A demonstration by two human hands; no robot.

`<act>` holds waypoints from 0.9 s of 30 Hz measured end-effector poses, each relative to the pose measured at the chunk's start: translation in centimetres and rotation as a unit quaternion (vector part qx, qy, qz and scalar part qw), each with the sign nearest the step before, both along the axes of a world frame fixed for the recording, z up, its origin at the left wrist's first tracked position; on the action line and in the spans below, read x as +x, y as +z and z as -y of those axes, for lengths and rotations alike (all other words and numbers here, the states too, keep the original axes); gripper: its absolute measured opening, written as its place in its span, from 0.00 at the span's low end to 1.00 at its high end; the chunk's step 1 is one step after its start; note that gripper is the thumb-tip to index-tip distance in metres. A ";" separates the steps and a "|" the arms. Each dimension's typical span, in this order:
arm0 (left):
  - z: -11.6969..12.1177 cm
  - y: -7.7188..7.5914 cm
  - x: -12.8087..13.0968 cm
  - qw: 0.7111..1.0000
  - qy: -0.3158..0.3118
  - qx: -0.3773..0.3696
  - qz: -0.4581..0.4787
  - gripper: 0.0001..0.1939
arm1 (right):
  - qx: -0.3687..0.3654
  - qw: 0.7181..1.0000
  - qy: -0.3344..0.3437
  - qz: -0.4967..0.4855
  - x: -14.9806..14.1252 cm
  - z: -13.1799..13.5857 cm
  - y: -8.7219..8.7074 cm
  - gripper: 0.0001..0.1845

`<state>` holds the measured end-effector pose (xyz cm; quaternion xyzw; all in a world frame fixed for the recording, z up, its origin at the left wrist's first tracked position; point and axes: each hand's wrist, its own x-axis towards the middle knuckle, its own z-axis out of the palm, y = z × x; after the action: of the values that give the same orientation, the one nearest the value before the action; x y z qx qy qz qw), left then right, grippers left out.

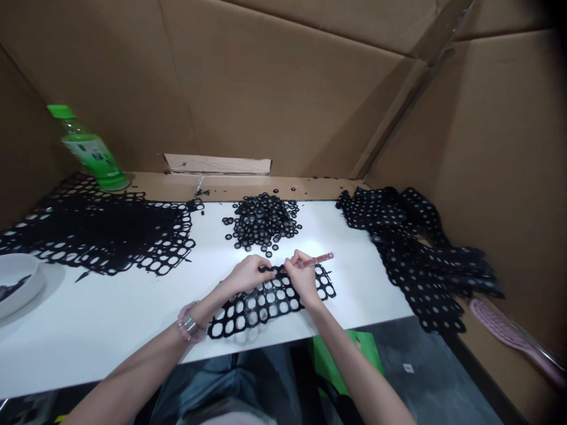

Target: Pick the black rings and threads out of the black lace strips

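Note:
A black rubbery mesh sheet (252, 307) with rows of round holes lies at the table's front edge. My left hand (250, 273) pinches its far edge between thumb and fingers. In my right hand (303, 280) is a slim pen-like tool with a reddish see-through handle (322, 258), held like a pencil. Its tip meets the mesh near my left fingertips; the exact contact is hidden by my fingers. Just beyond both hands sits a pile of small black rings (266, 218).
Flat mesh sheets (168, 251) are stacked at left, behind a white bowl (33, 286) with dark pieces. A green drink bottle (100, 159) stands there. Dotted black sheets (411, 260) heap at right, near a pink hairbrush (500, 324). Cardboard walls (266, 88) enclose the white table (124, 336).

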<state>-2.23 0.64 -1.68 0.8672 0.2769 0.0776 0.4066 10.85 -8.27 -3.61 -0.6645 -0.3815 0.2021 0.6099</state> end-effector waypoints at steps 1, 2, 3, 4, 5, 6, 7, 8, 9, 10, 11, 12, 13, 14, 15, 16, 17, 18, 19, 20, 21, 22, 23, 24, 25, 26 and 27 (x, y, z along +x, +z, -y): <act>0.0 0.0 0.0 1.000 -0.002 -0.003 0.004 0.11 | -0.002 1.000 0.003 0.006 -0.1 0.0 0.1 0.13; 0.1 -0.1 0.0 1.000 -0.003 -0.006 0.009 0.11 | -0.004 1.000 0.006 0.012 -0.2 0.0 0.2 0.13; 0.1 -0.1 0.0 1.000 -0.004 -0.012 0.018 0.11 | -0.006 1.000 0.009 0.019 -0.3 0.0 0.2 0.13; 0.2 -0.2 0.0 0.999 -0.005 -0.021 0.030 0.10 | -0.008 1.000 0.014 0.025 -0.5 0.0 0.3 0.14; 0.2 -0.2 -0.1 0.998 -0.008 -0.034 0.044 0.10 | -0.010 0.999 0.019 0.031 -0.7 0.0 0.3 0.14; 0.3 -0.3 -0.1 0.997 -0.010 -0.050 0.058 0.10 | -0.011 0.999 0.026 0.034 -0.9 0.0 0.3 0.14; 0.4 -0.4 -0.1 0.995 -0.013 -0.067 0.070 0.10 | -0.012 0.999 0.032 0.036 -1.1 0.0 0.3 0.14; 0.4 -0.4 -0.1 0.993 -0.014 -0.081 0.079 0.09 | -0.012 0.999 0.036 0.035 -1.2 0.0 0.3 0.13; 0.5 -0.4 -0.1 0.992 -0.015 -0.091 0.083 0.09 | -0.012 0.999 0.038 0.031 -1.1 0.0 0.3 0.13; 0.5 -0.4 -0.1 0.992 -0.016 -0.093 0.082 0.09 | -0.011 0.999 0.038 0.025 -1.0 0.0 0.2 0.13; 0.4 -0.2 -0.2 0.993 -0.015 -0.090 0.078 0.09 | -0.011 0.999 0.039 0.015 -0.7 0.0 0.2 0.13; 0.4 0.0 -0.2 0.994 -0.013 -0.080 0.070 0.09 | -0.012 0.999 0.038 0.002 -0.3 -0.1 0.2 0.13; 0.3 0.2 -0.3 0.996 -0.009 -0.066 0.060 0.09 | -0.013 0.999 0.036 -0.013 0.2 -0.2 0.3 0.13; 0.2 0.5 -0.4 0.998 -0.002 -0.048 0.049 0.09 | -0.012 0.999 0.033 -0.029 0.7 -0.3 0.3 0.13; 0.1 0.8 -0.5 0.999 0.003 -0.029 0.037 0.08 | -0.011 0.999 0.030 -0.043 1.1 -0.5 0.4 0.13; 0.0 1.0 -0.6 1.000 0.003 -0.011 0.023 0.08 | -0.010 0.998 0.027 -0.055 1.4 -0.6 0.4 0.13; -0.1 1.3 -0.7 1.000 0.001 0.006 0.008 0.07 | -0.009 0.998 0.026 -0.063 1.5 -0.8 0.4 0.13; -0.2 1.4 -0.8 1.000 -0.004 0.019 -0.006 0.07 | -0.008 0.997 0.028 -0.068 1.5 -1.0 0.4 0.13; -0.3 1.6 -0.9 0.999 -0.007 0.030 -0.019 0.07 | -0.008 0.997 0.031 -0.070 1.3 -1.1 0.4 0.13; -0.3 1.6 -0.9 0.999 -0.007 0.036 -0.031 0.07 | -0.009 0.997 0.033 -0.070 1.1 -1.2 0.3 0.13; -0.3 1.7 -0.8 0.998 -0.005 0.042 -0.039 0.08 | -0.009 0.997 0.032 -0.068 0.8 -1.3 0.2 0.13; -0.3 1.8 -0.7 0.998 0.000 0.046 -0.044 0.08 | -0.008 0.998 0.028 -0.064 0.6 -1.3 0.2 0.13; -0.3 1.8 -0.6 0.998 0.002 0.047 -0.049 0.09 | -0.007 0.998 0.023 -0.058 0.4 -1.3 0.1 0.13; -0.3 1.9 -0.4 0.997 0.004 0.047 -0.056 0.09 | -0.007 0.998 0.018 -0.052 0.2 -1.3 0.0 0.13; -0.3 1.9 -0.2 0.997 0.006 0.046 -0.064 0.10 | -0.007 0.999 0.013 -0.047 0.2 -1.2 -0.1 0.13; -0.2 2.0 -0.1 0.997 0.008 0.043 -0.071 0.11 | -0.008 0.999 0.009 -0.042 0.1 -1.2 -0.1 0.13; -0.2 2.0 0.0 0.996 0.009 0.040 -0.076 0.12 | -0.009 0.999 0.006 -0.038 0.1 -1.1 -0.1 0.13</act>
<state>-2.18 0.85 0.30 0.8835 0.3117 0.0266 0.3486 11.00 -7.13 -3.75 -0.6595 -0.3604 0.2341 0.6168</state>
